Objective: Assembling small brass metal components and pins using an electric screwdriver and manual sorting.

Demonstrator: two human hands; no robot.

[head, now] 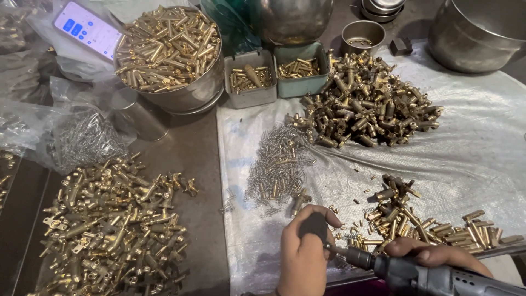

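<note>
My left hand (304, 248) is closed around a small dark part at the table's near edge, fingers curled over it. My right hand (438, 256) grips a grey power screwdriver (427, 277) whose bit (341, 250) points left into the part in my left hand. Just beyond my hands lie small brass pins and tubes (438, 222) on a white woven sheet (482, 142). A scatter of thin metal springs (276, 167) lies ahead of my left hand.
A heap of brass valve bodies (367, 101) sits at the sheet's far side, another heap (109, 225) on the left. A steel bowl of brass tubes (167, 46), two small trays (274, 74), a phone (87, 27), a bag of springs (82, 140) and steel pots (476, 33) line the back.
</note>
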